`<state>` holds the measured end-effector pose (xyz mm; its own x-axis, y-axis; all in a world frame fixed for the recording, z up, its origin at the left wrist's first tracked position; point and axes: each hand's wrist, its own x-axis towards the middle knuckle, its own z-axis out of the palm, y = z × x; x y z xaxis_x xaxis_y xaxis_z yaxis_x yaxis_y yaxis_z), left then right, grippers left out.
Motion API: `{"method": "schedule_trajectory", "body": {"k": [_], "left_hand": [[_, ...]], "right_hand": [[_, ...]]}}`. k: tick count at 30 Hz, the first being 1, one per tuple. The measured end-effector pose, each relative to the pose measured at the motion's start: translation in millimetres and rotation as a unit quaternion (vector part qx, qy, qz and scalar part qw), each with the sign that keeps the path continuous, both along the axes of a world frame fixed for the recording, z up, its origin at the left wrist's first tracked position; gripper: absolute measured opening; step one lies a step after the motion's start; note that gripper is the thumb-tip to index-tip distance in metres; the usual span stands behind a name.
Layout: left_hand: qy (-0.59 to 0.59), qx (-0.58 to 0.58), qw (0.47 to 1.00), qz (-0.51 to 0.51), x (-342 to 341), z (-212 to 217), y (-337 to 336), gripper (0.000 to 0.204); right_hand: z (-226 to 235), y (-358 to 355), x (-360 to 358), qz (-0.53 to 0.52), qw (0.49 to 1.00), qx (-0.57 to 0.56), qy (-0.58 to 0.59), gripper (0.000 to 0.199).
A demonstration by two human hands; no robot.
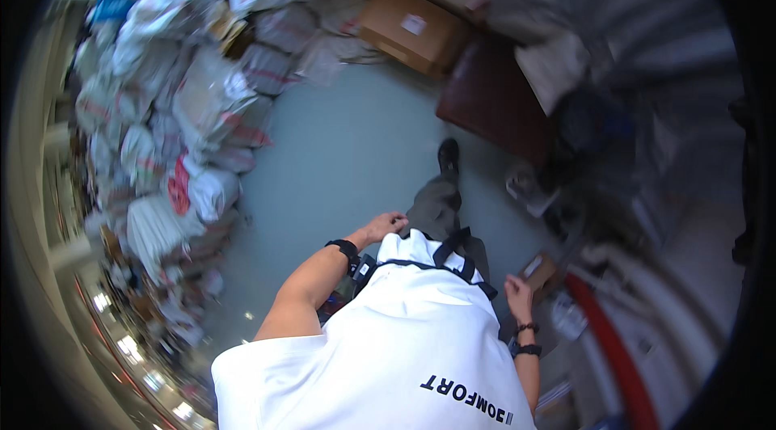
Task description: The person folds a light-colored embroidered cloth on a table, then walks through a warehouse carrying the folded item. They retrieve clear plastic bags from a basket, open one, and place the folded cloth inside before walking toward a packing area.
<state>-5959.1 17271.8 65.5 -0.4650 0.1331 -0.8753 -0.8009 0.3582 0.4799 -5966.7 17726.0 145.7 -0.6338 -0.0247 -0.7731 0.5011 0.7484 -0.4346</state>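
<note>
The person walks across the grey floor (339, 155), 1 shoe (449, 155) forward; this reads as a transit step between stations, not handling. The left hand (384, 226) rests at the waist against the white shirt (404, 325), fingers curled, empty as far as visible; whether it is fully closed cannot be told. The right hand (519, 294) hangs at the side, fingers loosely together, just beside a small carton (540, 271); contact cannot be confirmed. Bagged parcels (186, 107) are piled to the left, well apart from both hands. A likely next move requires a reach and a firm hold on the carton.
</note>
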Motion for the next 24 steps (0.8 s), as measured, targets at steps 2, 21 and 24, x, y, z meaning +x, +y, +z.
{"method": "schedule_trajectory", "body": {"k": [2,21,24], "left_hand": [[0.018,0.036,0.997,0.059,2.0,3.1,3.6,0.043],[-0.022,-0.022,0.886,0.463,134.3,-25.0,261.8,0.040],[-0.058,0.020,0.840,0.539,164.2,-30.9,334.2,0.043]], "right_hand": [[-16.4,35.8,-15.8,0.028,0.996,0.044,-0.075,0.030],[-38.3,-28.5,-315.6,0.346,0.933,-0.033,-0.090,0.032],[-52.0,12.7,-316.1,0.431,0.897,0.033,-0.093,0.032]]}}
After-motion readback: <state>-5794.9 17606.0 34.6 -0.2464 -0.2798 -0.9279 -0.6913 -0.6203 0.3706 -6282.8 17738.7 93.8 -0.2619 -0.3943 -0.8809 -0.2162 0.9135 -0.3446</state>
